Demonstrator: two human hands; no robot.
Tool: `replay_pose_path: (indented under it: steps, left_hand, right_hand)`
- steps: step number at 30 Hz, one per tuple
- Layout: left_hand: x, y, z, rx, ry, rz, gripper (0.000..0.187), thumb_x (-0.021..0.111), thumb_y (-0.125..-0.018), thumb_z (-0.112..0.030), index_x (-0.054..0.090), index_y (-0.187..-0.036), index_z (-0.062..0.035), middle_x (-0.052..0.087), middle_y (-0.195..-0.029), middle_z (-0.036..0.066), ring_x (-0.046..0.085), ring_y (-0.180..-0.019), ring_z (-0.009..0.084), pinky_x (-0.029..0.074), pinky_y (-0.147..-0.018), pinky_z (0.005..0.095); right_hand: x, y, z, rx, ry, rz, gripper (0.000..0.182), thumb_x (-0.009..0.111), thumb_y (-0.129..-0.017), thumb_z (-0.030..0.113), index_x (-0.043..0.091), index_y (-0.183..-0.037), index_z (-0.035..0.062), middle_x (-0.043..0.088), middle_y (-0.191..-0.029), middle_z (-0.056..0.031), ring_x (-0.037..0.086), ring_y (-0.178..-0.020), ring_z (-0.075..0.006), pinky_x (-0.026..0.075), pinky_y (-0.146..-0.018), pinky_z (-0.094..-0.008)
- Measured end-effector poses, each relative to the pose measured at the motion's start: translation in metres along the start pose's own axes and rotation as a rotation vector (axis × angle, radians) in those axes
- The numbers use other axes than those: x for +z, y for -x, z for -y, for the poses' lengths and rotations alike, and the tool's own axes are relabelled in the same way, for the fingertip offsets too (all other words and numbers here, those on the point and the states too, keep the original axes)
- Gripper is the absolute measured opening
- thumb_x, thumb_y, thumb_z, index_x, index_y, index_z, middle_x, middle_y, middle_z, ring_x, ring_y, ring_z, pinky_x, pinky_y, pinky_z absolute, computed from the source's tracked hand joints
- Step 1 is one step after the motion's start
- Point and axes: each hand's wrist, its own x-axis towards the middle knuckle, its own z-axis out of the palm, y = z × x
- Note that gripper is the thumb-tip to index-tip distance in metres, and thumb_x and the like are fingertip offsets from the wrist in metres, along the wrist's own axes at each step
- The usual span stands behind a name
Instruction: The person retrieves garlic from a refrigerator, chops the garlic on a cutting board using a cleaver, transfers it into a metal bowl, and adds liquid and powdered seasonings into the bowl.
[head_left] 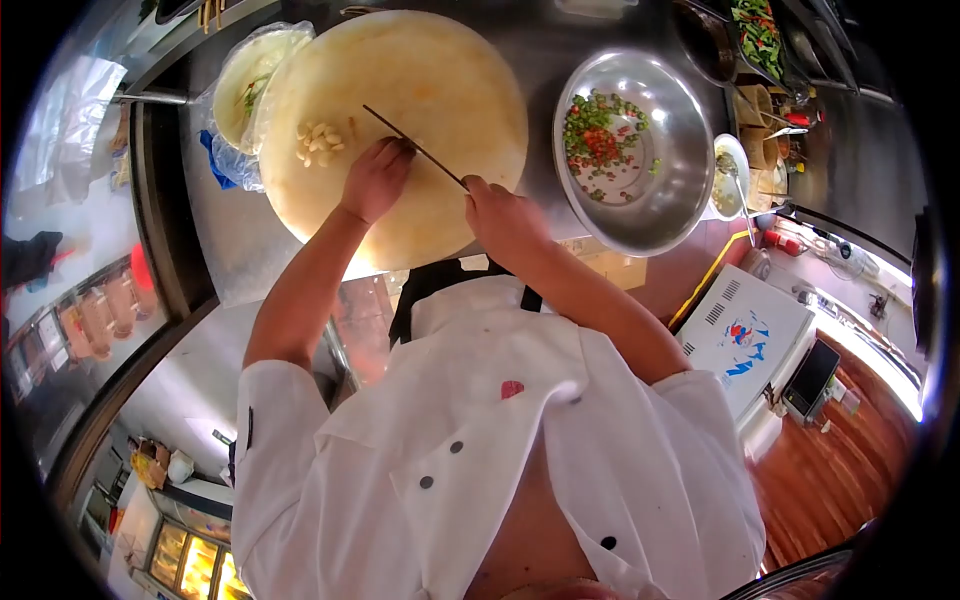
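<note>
A knife point(415, 145), seen edge-on as a thin dark line, stands over the round cutting board point(430, 60). My right hand point(508, 222) is wrapped round its handle at the near end. Beside the blade, my left hand point(378, 180) rests on the board with its fingers curled and pressed together. Whatever lies under those fingertips is hidden. To the left of my left hand sits a small pile of pale peeled cloves point(320, 143), which look like garlic.
Right of the board stands a large steel bowl point(690, 140) holding chopped green and red peppers point(605, 135). A plastic-wrapped bowl point(235, 90) touches the board's left side. Farther right are a white dish point(731, 165) with a spoon and a white appliance point(745, 335).
</note>
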Motion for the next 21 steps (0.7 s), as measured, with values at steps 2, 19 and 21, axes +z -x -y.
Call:
replay_pose_path:
  steps: [2, 19, 21]
  left_hand:
    - [-0.002, 0.001, -0.001, -0.001, -0.018, 0.006, 0.025, 0.069, -0.084, -0.005, 0.074, -0.109, -0.0038, 0.071, -0.116, 0.008, 0.067, -0.111, 0.028, 0.06, -0.092, 0.0389]
    - [-0.005, -0.002, -0.001, 0.009, 0.011, -0.035, 0.021, 0.068, -0.085, -0.004, 0.075, -0.104, -0.0044, 0.073, -0.112, 0.007, 0.069, -0.108, 0.0267, 0.061, -0.087, 0.0376]
    - [-0.007, -0.002, -0.002, -0.018, 0.025, -0.016, 0.019, 0.068, -0.085, -0.003, 0.075, -0.103, -0.0043, 0.073, -0.111, 0.007, 0.068, -0.107, 0.0273, 0.06, -0.087, 0.0384]
  right_hand:
    - [0.01, -0.008, -0.002, 0.014, -0.011, 0.035, 0.027, 0.055, -0.105, 0.027, 0.058, -0.125, 0.009, 0.074, -0.092, -0.0178, 0.073, -0.08, -0.0413, 0.06, -0.072, -0.0514]
    - [0.017, -0.02, 0.003, 0.01, -0.191, 0.0, 0.023, 0.053, -0.105, 0.024, 0.056, -0.119, 0.0058, 0.072, -0.088, -0.0222, 0.07, -0.081, -0.0456, 0.056, -0.074, -0.0562]
    - [0.016, -0.026, 0.004, -0.001, -0.187, 0.005, 0.023, 0.054, -0.105, 0.024, 0.057, -0.117, 0.0045, 0.071, -0.087, -0.0234, 0.07, -0.081, -0.0468, 0.056, -0.074, -0.0569]
